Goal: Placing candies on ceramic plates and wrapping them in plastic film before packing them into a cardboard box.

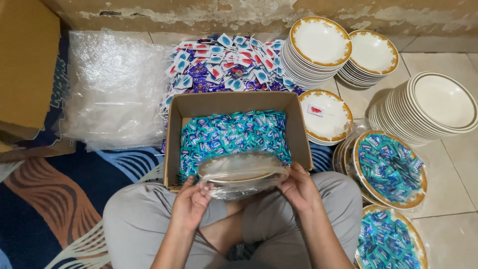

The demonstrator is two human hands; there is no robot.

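Head view, left to right. Left hand and right hand each have their grip clamped on opposite edges of a plastic-wrapped plate, held level over the lap, long axis running left-right between them, both hands equally near. Just beyond it, touching, an open cardboard box holds blue sachets. Behind the box lies a loose sachet pile. Further right, 3 stacks of empty plates stand on the floor; 2 wrapped plates carry blue sachets.

Grey trousers, apparently bare forearms
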